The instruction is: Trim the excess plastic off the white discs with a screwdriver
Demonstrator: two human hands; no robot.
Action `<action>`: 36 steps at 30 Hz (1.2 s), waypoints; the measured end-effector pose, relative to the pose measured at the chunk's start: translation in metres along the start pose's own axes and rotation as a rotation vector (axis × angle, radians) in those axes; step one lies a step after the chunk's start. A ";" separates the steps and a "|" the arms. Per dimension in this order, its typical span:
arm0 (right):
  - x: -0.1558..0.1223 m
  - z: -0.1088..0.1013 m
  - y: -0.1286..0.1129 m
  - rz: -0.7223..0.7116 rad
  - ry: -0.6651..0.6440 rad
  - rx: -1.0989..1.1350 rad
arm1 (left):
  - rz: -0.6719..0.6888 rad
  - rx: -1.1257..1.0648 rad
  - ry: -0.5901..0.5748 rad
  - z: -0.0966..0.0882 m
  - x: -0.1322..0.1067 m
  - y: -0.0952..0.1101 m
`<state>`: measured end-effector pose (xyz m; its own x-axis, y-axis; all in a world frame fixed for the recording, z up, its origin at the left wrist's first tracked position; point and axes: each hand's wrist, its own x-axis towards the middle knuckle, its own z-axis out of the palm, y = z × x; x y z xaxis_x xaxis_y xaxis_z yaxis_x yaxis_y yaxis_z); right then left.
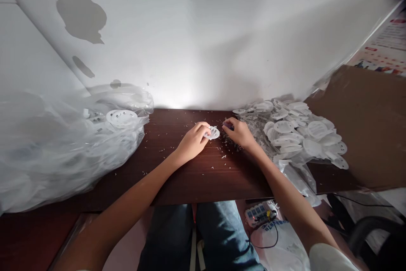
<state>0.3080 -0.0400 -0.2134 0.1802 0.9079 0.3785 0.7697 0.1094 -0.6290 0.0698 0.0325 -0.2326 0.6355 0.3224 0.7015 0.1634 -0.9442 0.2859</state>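
Observation:
My left hand (192, 143) grips a flat white oval plastic piece (215, 133) with slots in it, over the middle of the dark wooden table (203, 182). To its right, my right hand (240, 133) is closed in a pinch, apart from the oval piece. A small purplish patch shows at its fingertips, too small to name. Beside and partly under this hand lies a heap of tiny clear and greyish parts (253, 129). Small white slivers (223, 156) are scattered on the table around both hands.
On the right, a pile of similar white oval pieces (314, 146) lies on plastic bags, next to a brown cardboard panel (364, 127). At left stands a large clear bag (63, 148) holding white pieces. A white wall (203, 51) rises behind. Below the table edge is a power strip (258, 214).

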 end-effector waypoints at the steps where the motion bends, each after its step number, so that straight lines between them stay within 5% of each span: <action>1: 0.000 -0.001 -0.003 0.034 0.016 0.074 | 0.003 0.004 0.003 0.000 0.000 0.002; 5: -0.003 -0.005 -0.021 0.186 -0.057 0.413 | 0.028 0.018 0.016 0.000 0.000 0.007; 12: -0.009 0.002 -0.039 0.260 -0.116 0.682 | 0.038 0.039 0.006 0.002 -0.003 0.008; 36: -0.013 0.010 -0.034 0.238 -0.189 0.595 | 0.102 0.047 0.022 0.004 -0.005 0.004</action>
<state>0.2731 -0.0513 -0.2036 0.1511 0.9842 0.0920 0.2431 0.0532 -0.9685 0.0702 0.0270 -0.2377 0.6342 0.2252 0.7396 0.1339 -0.9742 0.1818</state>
